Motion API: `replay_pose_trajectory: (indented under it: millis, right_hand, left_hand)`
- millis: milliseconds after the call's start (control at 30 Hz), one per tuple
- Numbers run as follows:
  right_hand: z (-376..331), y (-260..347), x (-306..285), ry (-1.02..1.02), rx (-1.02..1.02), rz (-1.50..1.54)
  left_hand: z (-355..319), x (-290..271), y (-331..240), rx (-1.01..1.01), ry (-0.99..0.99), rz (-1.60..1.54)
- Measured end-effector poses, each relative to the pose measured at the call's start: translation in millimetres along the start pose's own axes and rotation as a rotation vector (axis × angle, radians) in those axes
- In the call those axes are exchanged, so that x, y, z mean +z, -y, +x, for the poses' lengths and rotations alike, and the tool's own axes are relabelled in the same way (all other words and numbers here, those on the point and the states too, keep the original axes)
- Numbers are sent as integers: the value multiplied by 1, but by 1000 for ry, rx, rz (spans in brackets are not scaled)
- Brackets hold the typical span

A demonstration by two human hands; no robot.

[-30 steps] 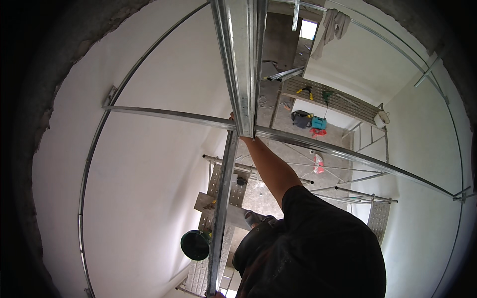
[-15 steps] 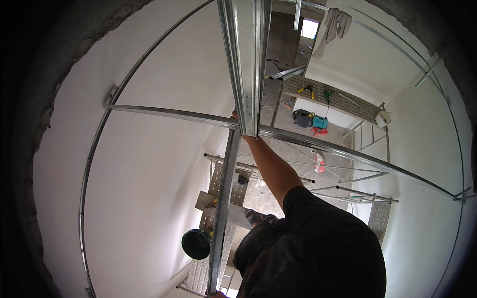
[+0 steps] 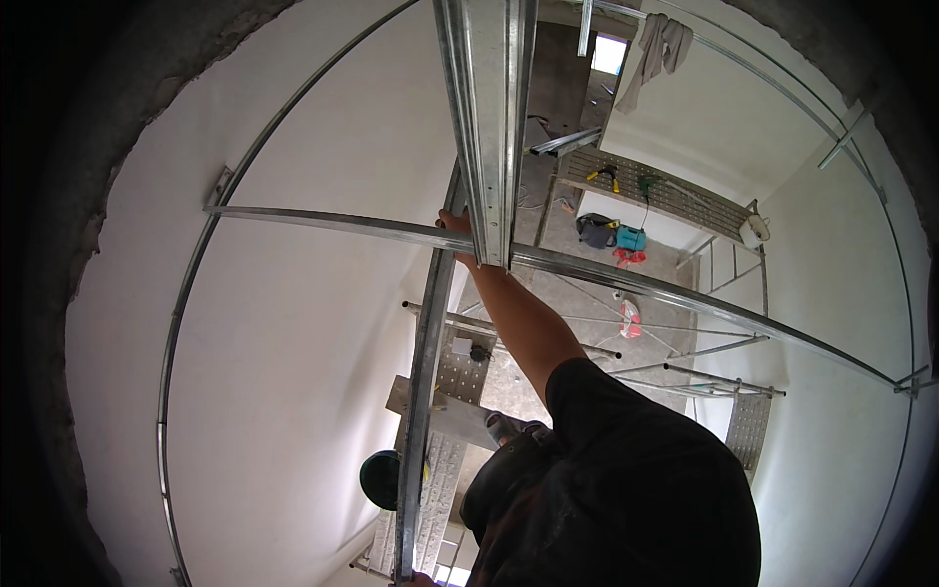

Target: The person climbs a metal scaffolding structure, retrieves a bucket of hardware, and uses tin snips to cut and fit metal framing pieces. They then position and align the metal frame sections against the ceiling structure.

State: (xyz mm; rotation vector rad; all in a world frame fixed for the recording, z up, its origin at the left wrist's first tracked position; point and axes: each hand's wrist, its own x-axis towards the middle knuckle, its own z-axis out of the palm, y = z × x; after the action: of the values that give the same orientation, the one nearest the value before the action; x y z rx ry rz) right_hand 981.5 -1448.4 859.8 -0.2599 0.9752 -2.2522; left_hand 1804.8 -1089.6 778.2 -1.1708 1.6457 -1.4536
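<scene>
White walls (image 3: 293, 372), scaffold (image 3: 675, 201), hand (image 3: 460, 230) gripping channel (image 3: 489, 117)

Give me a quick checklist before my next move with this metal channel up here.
1. Right hand grip on the overhead channel: ok, fingers wrapped where it crosses the cross rail.
2. Channel and cross rail fastened together: cannot tell.
3. Left hand on the upright stud: cannot tell, only its edge shows.
4. Space below: not ok, a green helmet sits beside the stud.
5. Footing: cannot tell, shoe shows by the scaffold plank.
</scene>
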Motion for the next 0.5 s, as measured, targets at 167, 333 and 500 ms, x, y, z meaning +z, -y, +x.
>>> replay_pose_trajectory:
  millis: [167, 333, 500]
  right_hand:
    - [-12, 14, 24, -31, -23, 106]
    - [-39, 44, 40, -51, -167, -859]
    - [-36, 48, 31, 107, -325, -1241]
  left_hand:
    - [3, 9, 10, -14, 44, 42]
    - [3, 11, 17, -23, 96, 72]
    - [6, 7, 18, -45, 136, 97]
